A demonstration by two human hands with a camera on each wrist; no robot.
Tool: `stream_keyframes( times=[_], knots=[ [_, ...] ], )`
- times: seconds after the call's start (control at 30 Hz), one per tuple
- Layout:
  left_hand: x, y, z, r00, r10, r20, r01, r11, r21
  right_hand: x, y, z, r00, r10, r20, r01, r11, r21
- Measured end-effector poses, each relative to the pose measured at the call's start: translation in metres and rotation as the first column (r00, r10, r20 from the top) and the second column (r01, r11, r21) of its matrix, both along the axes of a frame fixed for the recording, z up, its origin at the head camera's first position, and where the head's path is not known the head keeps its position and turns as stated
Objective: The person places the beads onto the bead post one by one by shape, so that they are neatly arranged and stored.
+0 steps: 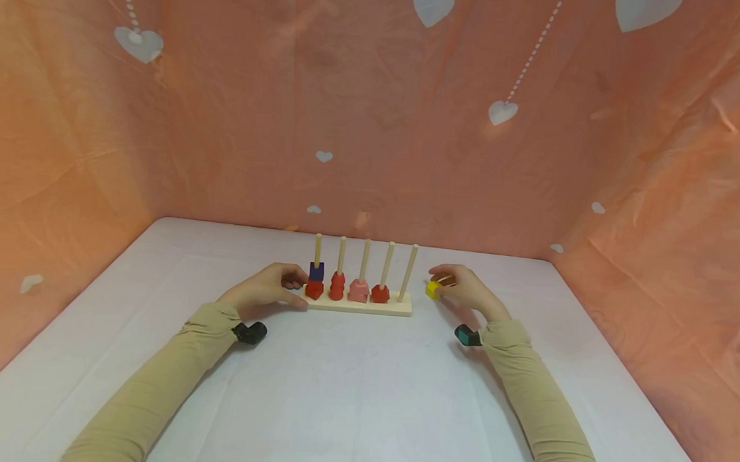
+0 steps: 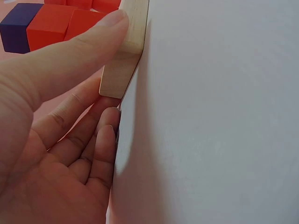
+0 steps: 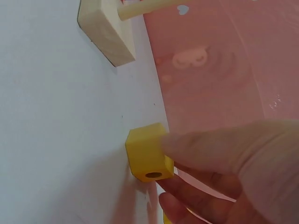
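A wooden peg board with several upright pegs stands on the table. My left hand grips its left end, thumb along the near edge and fingers around the end. On the leftmost peg a dark blue block sits over a red block. Red rounded pieces, pink pieces and a red piece are on the following pegs; the rightmost peg is bare. Right of the board, my right hand pinches a yellow block between thumb and fingers; a hole shows in one face.
Below the pinched block, a sliver of another yellow thing shows, mostly hidden by fingers. The white table is bounded by a pink-orange cloth backdrop with white hearts, behind and at both sides.
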State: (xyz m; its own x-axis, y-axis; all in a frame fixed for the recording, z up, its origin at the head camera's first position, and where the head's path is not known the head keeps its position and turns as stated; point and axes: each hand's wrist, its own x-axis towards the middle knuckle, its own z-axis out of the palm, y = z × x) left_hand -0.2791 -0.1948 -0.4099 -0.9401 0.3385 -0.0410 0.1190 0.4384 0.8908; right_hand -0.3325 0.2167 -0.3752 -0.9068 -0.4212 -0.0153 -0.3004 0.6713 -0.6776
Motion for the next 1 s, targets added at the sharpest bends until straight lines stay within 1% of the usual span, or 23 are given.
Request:
stream_keyframes(
  times=[0.1, 0.3, 0.5, 0.8, 0.87, 1.0],
  knots=[
    [0.0004, 0.0002, 0.0002, 1.0, 0.005, 0.004, -0.005, 1.0, 0.001, 0.0003, 0.0008, -0.0002, 1.0, -0.011, 0.011, 0.011, 1.0, 0.018],
    [0.0025, 0.0011, 0.0014, 1.0, 0.014, 0.015, -0.014, 1.0, 0.008, -0.0011, 0.0024, -0.0005, 1.0, -0.005, 0.019, 0.004, 0.998, 0.056],
    [0.0039, 0.0018, 0.003, 1.0, 0.005, 0.02, -0.005, 1.0, 0.03, -0.0033, 0.0053, -0.0003, 0.999, -0.012, 0.046, 0.008, 0.997, 0.079],
    [0.0024, 0.0007, 0.0036, 1.0, 0.006, 0.014, -0.006, 1.0, 0.01, -0.0016, 0.0071, 0.0008, 0.996, -0.006, 0.084, 0.004, 1.0, 0.019],
    [0.0022, 0.0006, 0.0036, 1.0, 0.006, 0.02, -0.006, 1.0, 0.01, -0.001, 0.0069, 0.0014, 0.996, -0.001, 0.088, -0.001, 1.0, 0.017],
    [0.0016, 0.0009, 0.0036, 1.0, -0.001, 0.01, 0.001, 1.0, -0.002, -0.001, 0.0074, 0.0021, 0.996, 0.008, 0.088, -0.011, 1.0, 0.026]
  ],
)
